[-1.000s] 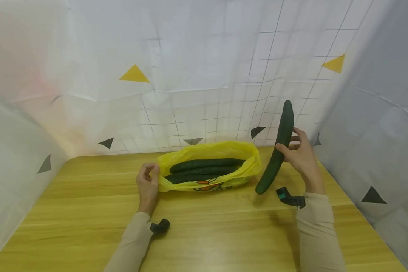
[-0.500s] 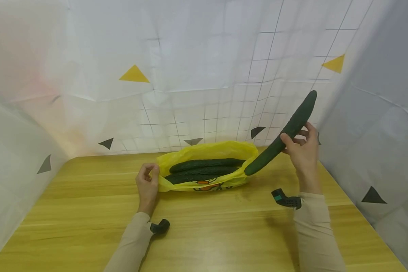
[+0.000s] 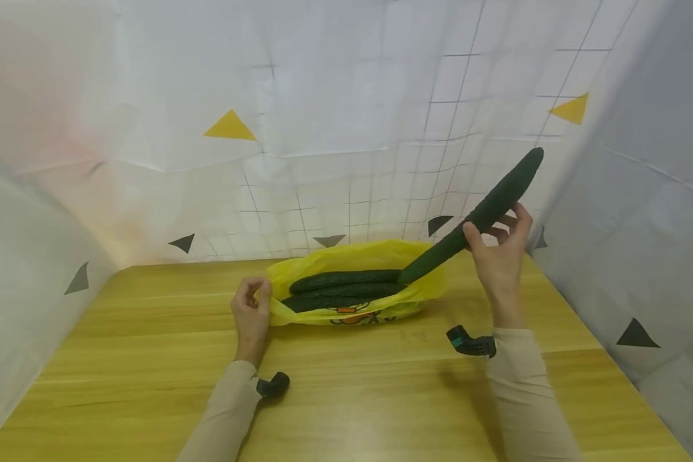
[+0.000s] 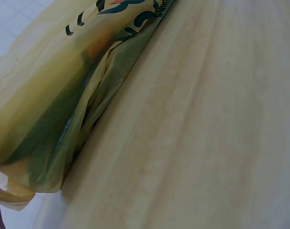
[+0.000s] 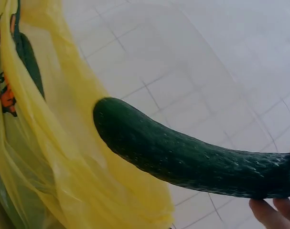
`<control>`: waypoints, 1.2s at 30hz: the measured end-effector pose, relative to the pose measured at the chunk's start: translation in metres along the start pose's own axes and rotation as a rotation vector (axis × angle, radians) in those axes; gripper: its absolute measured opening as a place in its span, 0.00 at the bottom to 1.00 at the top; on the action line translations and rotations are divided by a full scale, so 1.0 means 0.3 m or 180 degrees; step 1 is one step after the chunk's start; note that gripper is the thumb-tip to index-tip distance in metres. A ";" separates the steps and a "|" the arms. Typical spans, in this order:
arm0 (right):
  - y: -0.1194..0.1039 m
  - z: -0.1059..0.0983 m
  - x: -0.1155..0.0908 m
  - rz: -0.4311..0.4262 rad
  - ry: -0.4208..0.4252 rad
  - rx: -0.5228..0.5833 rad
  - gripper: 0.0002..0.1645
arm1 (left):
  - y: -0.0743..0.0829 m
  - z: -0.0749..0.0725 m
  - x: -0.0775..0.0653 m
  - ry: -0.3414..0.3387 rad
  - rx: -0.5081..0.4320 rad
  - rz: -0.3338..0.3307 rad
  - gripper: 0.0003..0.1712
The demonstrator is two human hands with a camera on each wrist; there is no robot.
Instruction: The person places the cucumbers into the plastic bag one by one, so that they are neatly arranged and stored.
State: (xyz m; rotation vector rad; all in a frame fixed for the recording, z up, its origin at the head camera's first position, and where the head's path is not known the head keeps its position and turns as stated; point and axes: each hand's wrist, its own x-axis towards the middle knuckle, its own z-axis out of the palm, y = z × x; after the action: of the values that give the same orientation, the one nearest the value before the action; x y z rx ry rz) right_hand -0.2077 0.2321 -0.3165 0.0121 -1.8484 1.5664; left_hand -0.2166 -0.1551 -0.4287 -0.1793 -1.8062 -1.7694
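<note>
My right hand (image 3: 501, 256) grips a dark green cucumber (image 3: 487, 208) around its middle, thumb on the near side and fingers behind. The cucumber slants, its lower end over the right side of the mouth of a yellow plastic bag (image 3: 433, 292) and its upper end up to the right. In the right wrist view, the cucumber (image 5: 183, 157) overlaps the bag's edge. Other cucumbers (image 3: 341, 290) lie side by side inside the bag. My left hand (image 3: 251, 314) pinches the bag's left rim, holding the mouth wide. Through the bag's thin side, green shows in the left wrist view.
The bag lies on a wooden table (image 3: 346, 385), near its back edge. A white sheet wall (image 3: 335, 128) with grid lines and triangle marks rises behind, and grey-white sheets stand at both sides. Small black devices (image 3: 470, 341) are worn on both wrists.
The right hand has brought the cucumber leftward and tilted it, its lower end moving from right of the bag to over the mouth. The left hand keeps its place on the rim.
</note>
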 end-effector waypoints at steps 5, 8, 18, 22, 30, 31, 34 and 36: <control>-0.046 0.028 -0.027 -0.0431 -0.0039 -0.0034 0.44 | 0.000 0.000 0.000 -0.0026 -0.0023 -0.0046 0.12; -0.057 0.044 -0.040 -0.0571 -0.0144 -0.0063 0.45 | 0.001 0.000 -0.001 -0.0023 -0.0002 -0.0056 0.12; 0.035 0.082 -0.024 -0.0756 -0.0284 -0.0220 0.48 | 0.002 0.002 -0.001 0.0022 0.0053 -0.0074 0.10; 0.053 0.086 -0.021 -0.0850 -0.0324 -0.0310 0.47 | 0.002 0.001 -0.002 -0.0003 0.0058 -0.0052 0.10; -0.026 0.107 -0.060 -0.1235 -0.0542 -0.0675 0.43 | 0.000 0.001 -0.001 -0.0015 0.0098 -0.0014 0.11; -0.040 0.111 -0.066 -0.1308 -0.0577 -0.0694 0.42 | 0.000 0.002 -0.001 -0.0012 0.0092 0.0000 0.11; -0.061 0.123 -0.078 -0.1502 -0.0686 -0.0752 0.41 | 0.001 0.002 0.000 -0.0004 0.0074 0.0030 0.11; -0.060 0.130 -0.080 -0.1589 -0.0775 -0.0747 0.41 | 0.002 0.002 0.000 -0.0004 0.0057 0.0019 0.11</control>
State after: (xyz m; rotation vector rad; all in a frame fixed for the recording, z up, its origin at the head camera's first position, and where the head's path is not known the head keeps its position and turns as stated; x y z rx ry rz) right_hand -0.2013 0.1834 -0.3142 0.5363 -2.0062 1.0333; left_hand -0.2165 -0.1546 -0.4280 -0.1785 -1.8198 -1.7488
